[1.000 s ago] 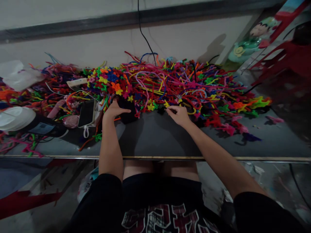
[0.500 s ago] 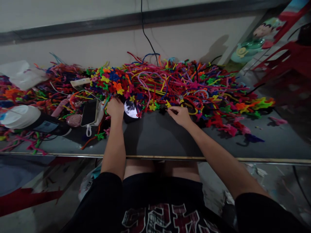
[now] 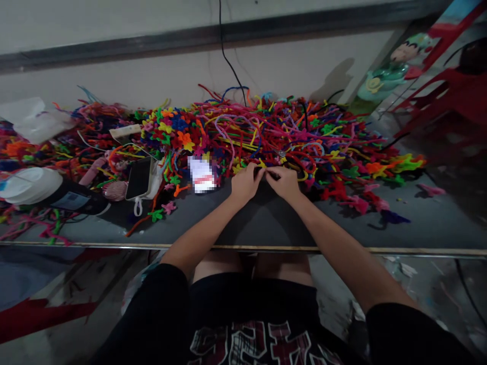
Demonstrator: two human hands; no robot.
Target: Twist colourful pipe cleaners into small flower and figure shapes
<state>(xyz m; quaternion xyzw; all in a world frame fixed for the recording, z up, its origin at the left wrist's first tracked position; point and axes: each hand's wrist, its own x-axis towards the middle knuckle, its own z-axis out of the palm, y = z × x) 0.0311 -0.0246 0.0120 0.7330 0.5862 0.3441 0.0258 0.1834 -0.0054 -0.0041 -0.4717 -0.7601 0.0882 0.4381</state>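
Observation:
My left hand (image 3: 245,183) and my right hand (image 3: 282,181) meet at the front edge of a long heap of colourful pipe cleaners (image 3: 262,124). Their fingertips are pinched together and nearly touch. Whatever lies between the fingers is too small and dark to make out. Just behind the fingertips is a yellow fuzzy flower (image 3: 262,163). A bright, pixelated screen (image 3: 202,175) sits to the left of my left hand.
A phone in a pale case (image 3: 139,177), a pink bristled brush (image 3: 115,191) and a large lidded cup (image 3: 32,185) lie at the left. Fuzzy flower pieces (image 3: 357,203) spread to the right. A black cable (image 3: 232,66) hangs behind the heap.
My left hand has moved right, from beside the screen to meet my right hand. The screen now shows a bright picture instead of the moon-like one.

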